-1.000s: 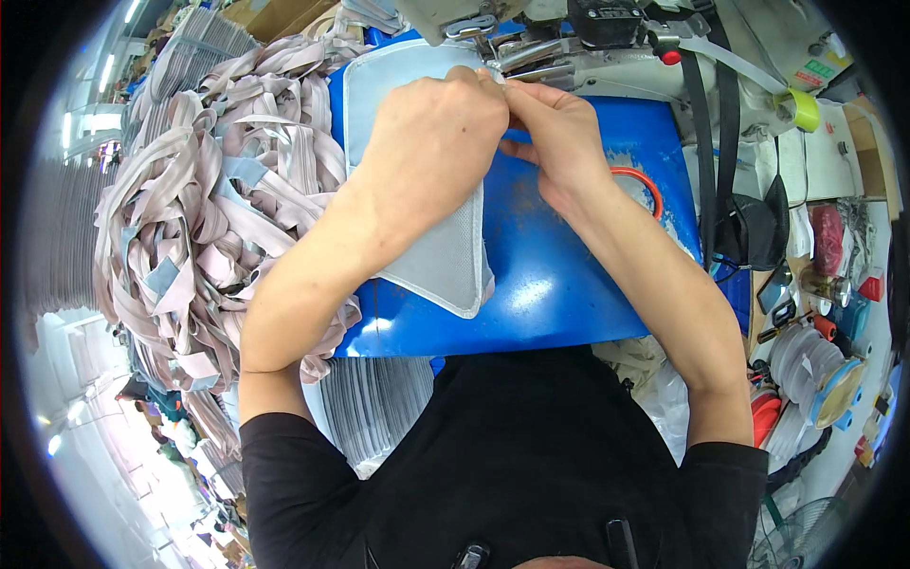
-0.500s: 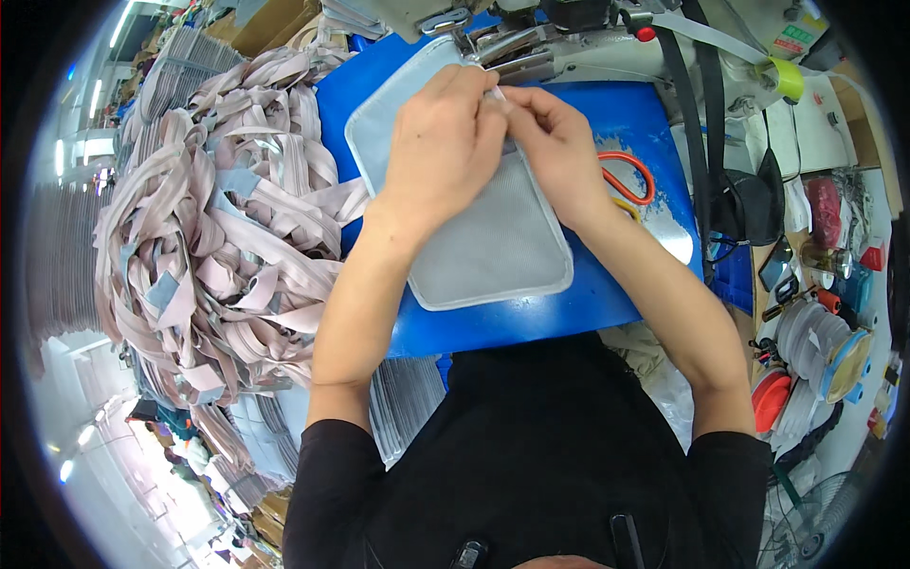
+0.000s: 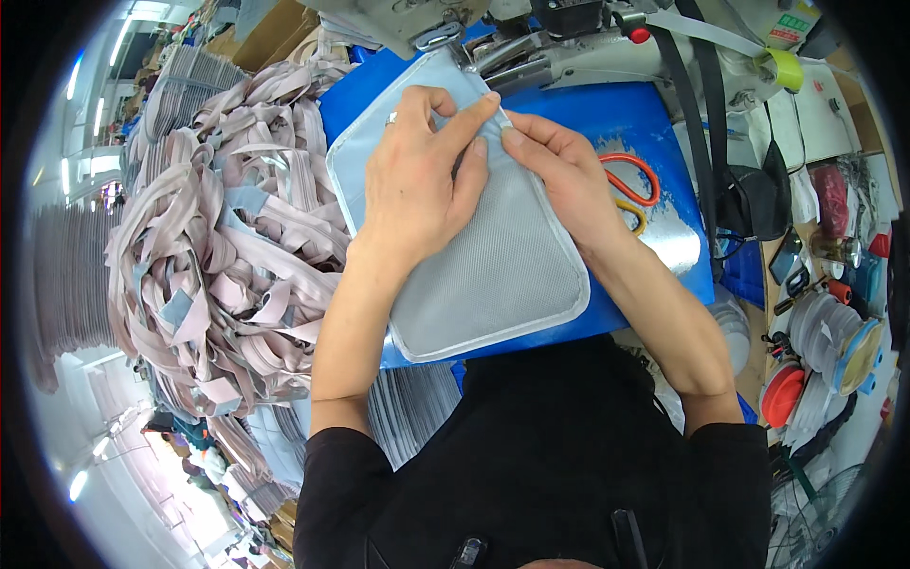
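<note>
Head cam shows us flattening a grey mesh pouch [image 3: 493,266] on the blue bench [image 3: 607,123], its near corner right at the bench's front edge. Our left hand [image 3: 417,190] lies spread open on it, while our right hand [image 3: 559,175] pinches its right edge. Scissors [image 3: 635,185] sit just right of that hand; a strap pile [image 3: 218,237] crowds the left edge.
</note>
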